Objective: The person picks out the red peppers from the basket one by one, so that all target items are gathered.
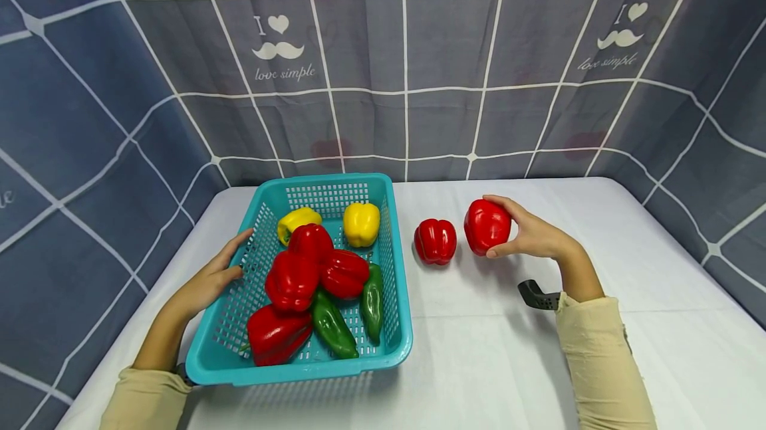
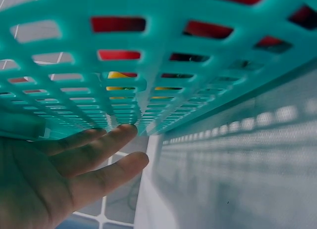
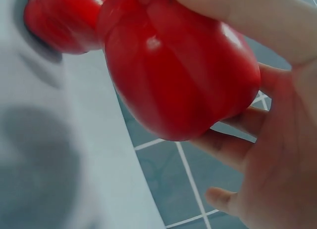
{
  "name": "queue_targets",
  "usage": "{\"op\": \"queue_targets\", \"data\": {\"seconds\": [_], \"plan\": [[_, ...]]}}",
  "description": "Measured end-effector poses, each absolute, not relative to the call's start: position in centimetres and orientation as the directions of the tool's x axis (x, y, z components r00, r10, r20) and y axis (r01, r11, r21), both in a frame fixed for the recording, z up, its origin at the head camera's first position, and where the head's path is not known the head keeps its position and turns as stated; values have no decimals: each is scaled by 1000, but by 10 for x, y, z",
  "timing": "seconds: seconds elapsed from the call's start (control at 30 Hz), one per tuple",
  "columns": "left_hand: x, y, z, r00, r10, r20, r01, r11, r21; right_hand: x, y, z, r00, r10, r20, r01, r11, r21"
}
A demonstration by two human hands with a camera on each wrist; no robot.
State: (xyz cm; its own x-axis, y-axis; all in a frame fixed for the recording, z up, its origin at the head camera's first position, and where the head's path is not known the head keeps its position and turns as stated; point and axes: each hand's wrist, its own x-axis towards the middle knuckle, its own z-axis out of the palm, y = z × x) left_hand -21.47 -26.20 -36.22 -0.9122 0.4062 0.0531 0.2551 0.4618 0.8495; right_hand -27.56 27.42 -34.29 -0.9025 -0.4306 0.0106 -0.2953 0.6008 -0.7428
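Note:
My right hand [image 1: 532,234] grips a red bell pepper [image 1: 486,226] between thumb and fingers. The right wrist view shows this red bell pepper [image 3: 178,66] raised over the white tabletop, its shadow beneath. Just left of it, another red bell pepper [image 1: 435,242] lies on the table. My left hand [image 1: 206,284] rests at the left side of a teal plastic basket [image 1: 402,323]. In the left wrist view, its straight fingers [image 2: 99,150] lie along the outside of the basket's slotted wall; the thumb is out of sight there.
Inside the basket are several red bell peppers [image 1: 291,282], two yellow peppers [image 1: 362,224] and two green chili peppers [image 1: 332,325]. The white-covered table [image 1: 479,363] ends at a grey checked curtain [image 1: 443,124] behind and at both sides. A black wrist mount [image 1: 537,296] juts from the right sleeve.

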Motion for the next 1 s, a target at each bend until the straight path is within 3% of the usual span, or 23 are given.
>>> {"op": "queue_targets", "data": {"seconds": [1.0], "plan": [[-215, -262, -363, -908, 413, 63, 261, 443, 858, -290, 278, -371, -915, -400, -42, -242, 631, -737]]}}
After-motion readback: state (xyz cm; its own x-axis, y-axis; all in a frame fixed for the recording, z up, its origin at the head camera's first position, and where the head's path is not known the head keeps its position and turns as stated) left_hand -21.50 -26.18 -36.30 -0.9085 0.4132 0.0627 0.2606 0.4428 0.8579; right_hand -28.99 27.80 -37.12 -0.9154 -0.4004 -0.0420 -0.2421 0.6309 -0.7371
